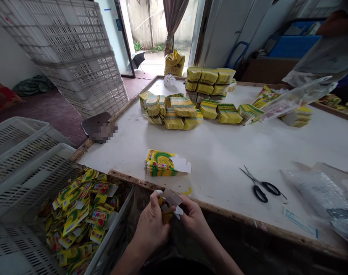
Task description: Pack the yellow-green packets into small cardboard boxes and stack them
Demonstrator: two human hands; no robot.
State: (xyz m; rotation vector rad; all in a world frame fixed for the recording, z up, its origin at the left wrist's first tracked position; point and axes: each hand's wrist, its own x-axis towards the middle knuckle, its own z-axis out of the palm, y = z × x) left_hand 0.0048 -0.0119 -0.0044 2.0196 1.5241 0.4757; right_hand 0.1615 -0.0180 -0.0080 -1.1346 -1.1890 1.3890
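Just in front of the table's near edge, my left hand and my right hand both grip one small yellow carton. Its pale inner side and flaps face up, and my fingers hide part of it. Beyond my hands, a stack of flat printed cartons lies on the white table, white flaps pointing right. Down on the left, a white plastic crate holds a heap of yellow-green cartons.
Black-handled scissors lie right of centre, points facing away. Bundled carton stacks stand along the far side. Clear plastic bags rest at the right. Tall stacked crates rise at the left. Another person's arm shows at the upper right.
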